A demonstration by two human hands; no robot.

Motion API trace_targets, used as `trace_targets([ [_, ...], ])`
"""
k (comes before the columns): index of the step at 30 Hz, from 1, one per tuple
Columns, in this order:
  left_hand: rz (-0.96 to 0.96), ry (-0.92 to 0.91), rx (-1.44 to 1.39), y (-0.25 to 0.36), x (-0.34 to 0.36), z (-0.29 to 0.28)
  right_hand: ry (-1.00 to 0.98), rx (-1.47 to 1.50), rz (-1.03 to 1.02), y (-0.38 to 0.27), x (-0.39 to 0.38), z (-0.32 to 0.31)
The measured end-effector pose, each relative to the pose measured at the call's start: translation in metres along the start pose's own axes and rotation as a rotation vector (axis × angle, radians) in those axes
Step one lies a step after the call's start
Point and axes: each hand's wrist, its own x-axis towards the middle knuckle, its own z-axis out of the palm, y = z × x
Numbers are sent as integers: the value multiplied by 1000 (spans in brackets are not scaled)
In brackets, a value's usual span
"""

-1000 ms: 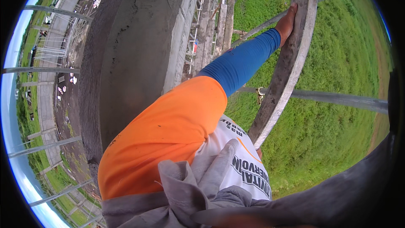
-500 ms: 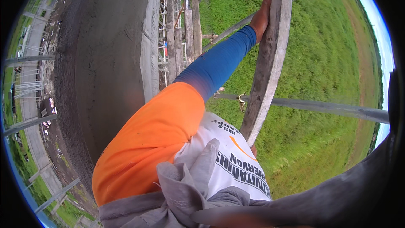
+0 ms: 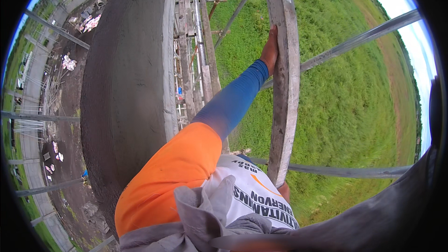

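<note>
My left hand (image 3: 269, 52), below a blue arm cover and an orange sleeve, grips the left edge of a long grey board (image 3: 285, 79). Its fingers go behind the board and are mostly hidden. The board looks weathered and smeared, and runs lengthwise away from my body. At its near end, my right hand (image 3: 283, 191) shows only in part, closed against the board beside my white shirt. To the left of my arm stretches a wide, smooth band of wet-looking grey cement (image 3: 135, 65) with a paler edge, apart from the board.
Metal scaffold pipes (image 3: 364, 39) cross behind the board, with another pipe (image 3: 345, 171) lower down. Between cement and grass lie narrow scaffold planks (image 3: 212, 42), far below eye level. Green grass spreads at right. Down on the left are muddy ground (image 3: 70, 88) and more pipes (image 3: 44, 117).
The board and my left hand have shifted left and lower in the picture, the board now more upright. The whole view has swung, showing more ground at left. Both hands keep their hold.
</note>
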Motion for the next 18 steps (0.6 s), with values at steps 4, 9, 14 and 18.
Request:
trace_targets([
  [4,22,2,5,-3,1,-1,17,11,-26,1,5,1],
  [9,51,4,-58,-4,1,-1,16,-15,-24,7,18,3],
  [14,52,12,-66,2,-5,5,-47,52,-33,17,25,0],
  [18,190,-27,34,9,-15,11,-24,-5,-67,27,33,1],
])
